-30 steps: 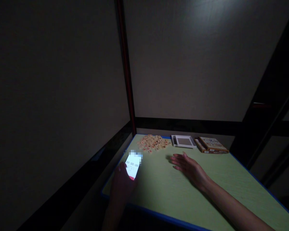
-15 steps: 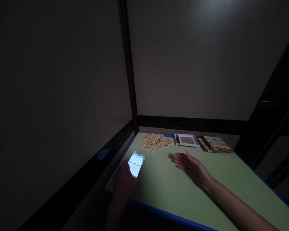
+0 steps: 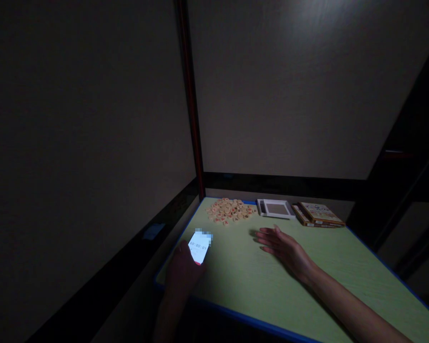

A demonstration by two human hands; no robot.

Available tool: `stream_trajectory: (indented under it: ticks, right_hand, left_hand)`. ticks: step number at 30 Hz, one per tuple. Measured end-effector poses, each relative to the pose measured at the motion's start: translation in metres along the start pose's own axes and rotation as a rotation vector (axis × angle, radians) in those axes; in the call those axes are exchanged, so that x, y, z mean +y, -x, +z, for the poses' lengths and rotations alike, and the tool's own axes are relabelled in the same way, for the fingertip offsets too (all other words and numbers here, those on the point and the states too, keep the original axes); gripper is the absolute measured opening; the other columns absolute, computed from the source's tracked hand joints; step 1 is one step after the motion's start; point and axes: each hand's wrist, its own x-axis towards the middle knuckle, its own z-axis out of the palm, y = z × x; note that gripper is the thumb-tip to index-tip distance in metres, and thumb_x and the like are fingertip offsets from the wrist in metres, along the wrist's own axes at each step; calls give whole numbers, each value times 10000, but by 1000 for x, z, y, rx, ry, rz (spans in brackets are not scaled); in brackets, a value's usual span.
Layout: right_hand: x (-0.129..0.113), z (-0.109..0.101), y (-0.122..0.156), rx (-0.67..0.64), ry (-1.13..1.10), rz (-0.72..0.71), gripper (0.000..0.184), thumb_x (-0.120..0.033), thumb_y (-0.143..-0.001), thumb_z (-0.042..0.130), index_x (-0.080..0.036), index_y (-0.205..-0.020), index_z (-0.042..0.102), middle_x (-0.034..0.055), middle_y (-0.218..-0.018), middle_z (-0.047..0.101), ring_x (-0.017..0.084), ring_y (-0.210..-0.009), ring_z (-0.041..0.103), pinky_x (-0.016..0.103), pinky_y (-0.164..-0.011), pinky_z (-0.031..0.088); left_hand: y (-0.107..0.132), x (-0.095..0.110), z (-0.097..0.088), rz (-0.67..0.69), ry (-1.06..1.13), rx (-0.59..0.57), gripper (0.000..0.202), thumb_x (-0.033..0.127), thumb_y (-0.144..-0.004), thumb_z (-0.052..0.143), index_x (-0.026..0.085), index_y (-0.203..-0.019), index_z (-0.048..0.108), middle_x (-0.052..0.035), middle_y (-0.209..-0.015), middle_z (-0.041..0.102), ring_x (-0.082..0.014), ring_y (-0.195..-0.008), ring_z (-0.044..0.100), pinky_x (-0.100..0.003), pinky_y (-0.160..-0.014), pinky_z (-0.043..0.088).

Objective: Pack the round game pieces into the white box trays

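Observation:
A smartphone (image 3: 199, 248) with a bright timer screen is held in my left hand (image 3: 183, 267), over the table's near left corner. The screen reads 00:00:01. My right hand (image 3: 286, 251) is open above the green tabletop (image 3: 243, 276), fingers stretched toward the left and holding nothing. Beyond both hands lies a heap of round wooden Chinese chess pieces (image 3: 229, 211), some showing red characters. Nearest to my right hand, farther back, is a shallow white box tray (image 3: 262, 208).
Two flat printed boxes (image 3: 320, 214) are stacked at the table's back right. Pale walls (image 3: 279, 95) meet in a corner behind and to the left. A blue edge (image 3: 250, 320) runs around the table.
The phone's timer has gone from 00:00:00 to 00:00:01. My left hand and the phone have shifted very slightly left; my right hand is almost still.

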Motion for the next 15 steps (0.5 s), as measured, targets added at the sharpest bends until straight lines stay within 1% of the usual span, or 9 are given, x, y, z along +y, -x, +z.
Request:
stream_trajectory:
  ticks: [5, 9, 12, 15]
  right_hand:
    - [1, -1, -1, -2, 5, -14, 423, -553, -835, 630, -196, -1048, 714, 142, -1213, 690, 304, -1141, 627, 478, -1024, 416]
    - [5, -2, -4, 15, 48, -54, 519, -634, -747, 691, -191, -1016, 728, 144, -1172, 707, 310, -1111, 633, 481, -1005, 412]
    - [10, -5, -8, 25, 117, -146, 587, -687, -683, 715, -177, -974, 741, 144, -1117, 724, 310, -1072, 639, 479, -998, 402]
    - [13, -8, -11, 25, 221, -246, 596, -704, -696, 691, -171, -957, 746, 127, -1076, 733, 293, -1038, 640, 467, -990, 403]
  left_hand:
    - [1, -2, -6, -42, 33, -55, 393, 331, -745, 663, 172, -1045, 464, -143, -1043, 670, -280, -953, 669, -305, -711, 453]
    - [3, -8, -7, -45, 81, -84, 334, 416, -774, 610, 199, -980, 462, -138, -1018, 685, -288, -929, 679, -328, -710, 475]
    - [0, -15, -4, -62, 71, -92, 351, 487, -783, 568, 204, -966, 469, -144, -1018, 684, -301, -922, 677, -363, -733, 490]
    - [-4, -23, 2, -40, 93, -85, 418, 564, -769, 542, 205, -976, 487, -148, -1051, 678, -311, -923, 676, -393, -747, 502]
